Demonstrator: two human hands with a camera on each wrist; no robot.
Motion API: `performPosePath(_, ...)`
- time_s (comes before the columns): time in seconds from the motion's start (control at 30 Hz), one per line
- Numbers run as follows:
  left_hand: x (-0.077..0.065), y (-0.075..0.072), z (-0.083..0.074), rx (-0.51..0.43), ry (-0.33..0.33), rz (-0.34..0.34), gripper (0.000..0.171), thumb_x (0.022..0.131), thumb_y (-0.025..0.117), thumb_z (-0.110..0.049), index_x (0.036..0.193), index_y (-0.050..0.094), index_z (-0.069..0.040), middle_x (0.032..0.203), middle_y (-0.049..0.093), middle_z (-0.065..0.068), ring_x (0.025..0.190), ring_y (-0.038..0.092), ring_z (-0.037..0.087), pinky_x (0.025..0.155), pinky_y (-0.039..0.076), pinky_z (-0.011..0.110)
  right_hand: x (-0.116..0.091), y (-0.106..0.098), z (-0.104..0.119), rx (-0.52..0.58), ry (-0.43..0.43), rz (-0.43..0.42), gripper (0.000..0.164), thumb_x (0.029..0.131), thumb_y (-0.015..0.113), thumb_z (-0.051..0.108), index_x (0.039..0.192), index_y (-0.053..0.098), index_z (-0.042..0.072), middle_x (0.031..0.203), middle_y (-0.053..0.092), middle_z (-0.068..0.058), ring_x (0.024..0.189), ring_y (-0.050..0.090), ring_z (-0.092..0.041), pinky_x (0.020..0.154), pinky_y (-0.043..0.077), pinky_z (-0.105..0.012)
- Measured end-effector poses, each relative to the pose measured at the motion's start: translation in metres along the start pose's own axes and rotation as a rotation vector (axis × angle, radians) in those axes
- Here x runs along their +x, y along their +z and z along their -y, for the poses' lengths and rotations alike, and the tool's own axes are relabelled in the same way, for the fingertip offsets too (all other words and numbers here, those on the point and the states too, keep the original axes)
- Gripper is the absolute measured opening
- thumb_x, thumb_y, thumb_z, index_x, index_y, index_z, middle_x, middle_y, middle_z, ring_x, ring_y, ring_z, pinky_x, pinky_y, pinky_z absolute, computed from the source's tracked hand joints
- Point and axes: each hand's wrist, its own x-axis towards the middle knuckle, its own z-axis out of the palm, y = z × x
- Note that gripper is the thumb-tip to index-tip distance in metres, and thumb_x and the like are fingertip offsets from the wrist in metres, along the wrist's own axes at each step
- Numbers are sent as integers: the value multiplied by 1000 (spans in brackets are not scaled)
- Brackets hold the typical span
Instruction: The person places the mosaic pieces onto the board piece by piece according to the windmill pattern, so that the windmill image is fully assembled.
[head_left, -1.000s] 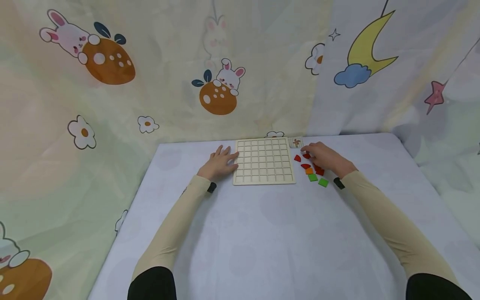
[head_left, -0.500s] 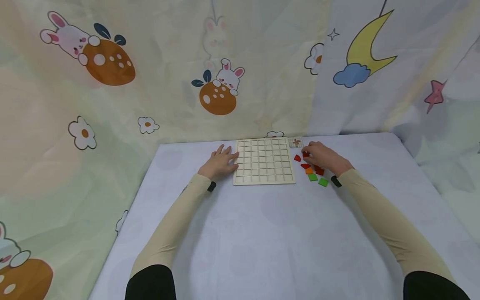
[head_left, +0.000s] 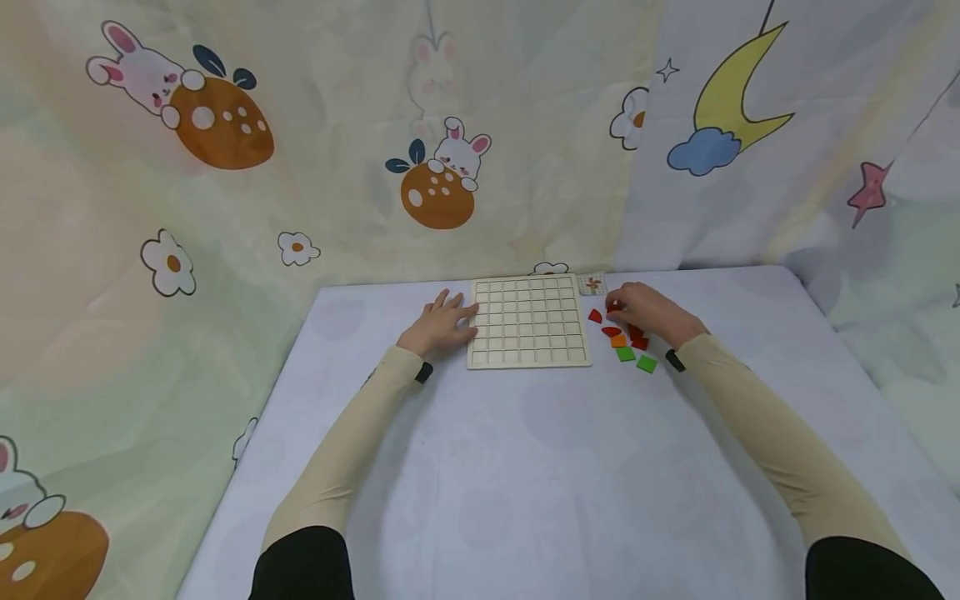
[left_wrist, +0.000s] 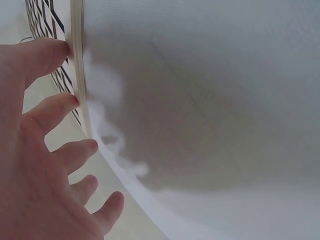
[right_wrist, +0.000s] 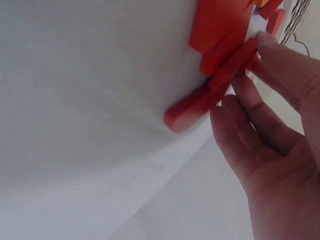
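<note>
Left hand (head_left: pixel 437 327) fanned out and gripping nothing: the tips of thumb and forefinger touch the left edge of a pale grid board (head_left: pixel 528 322), and the other fingers spread off to the side. A dark band (head_left: pixel 423 373) sits on that wrist, at the end of a beige sleeve (head_left: pixel 367 437). The board lies flat on a bench (head_left: pixel 480 483) covered in white cloth, up by its far edge, near the printed backdrop (head_left: pixel 337 158). Just beside the board's far right corner lies a small patterned card (head_left: pixel 592 285). Nearer than the card, loose flat pieces are scattered to the right of the board: a small red piece (head_left: pixel 595 316), a leaf-shaped red piece (head_left: pixel 611 332), an orange piece (head_left: pixel 618 342) and two green squares (head_left: pixel 626 355), one lying a little apart. Right hand (head_left: pixel 651 315) comes over the far part of this group, thumb and fingers drawn in, pinching a slim red piece (right_wrist: pixel 232 67). More red pieces (right_wrist: pixel 222 22) lie close about it in the right wrist view; whether the fingers touch those too, I cannot tell.
</note>
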Motion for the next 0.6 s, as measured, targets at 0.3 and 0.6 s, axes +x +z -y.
performPosePath(0.3,-1,0,-1,12,-9,2,62,101,47,-53,158,34,-31,169,17,11,158,-3,34,124,12,58,0,-3,-1,-10,-13,25,31,97,65,12,127,65,2,111,60,-14,93,52,-26,76,50,-33)
performPosePath(0.6,-1,1,-1,6,-13,3,62,102,47,-52,158,33,-31,169,17,11,158,-3,33,124,11,58,2,1,-5,-17,-4,-2,30,97,67,17,125,65,7,108,60,-13,96,52,-26,77,52,-34)
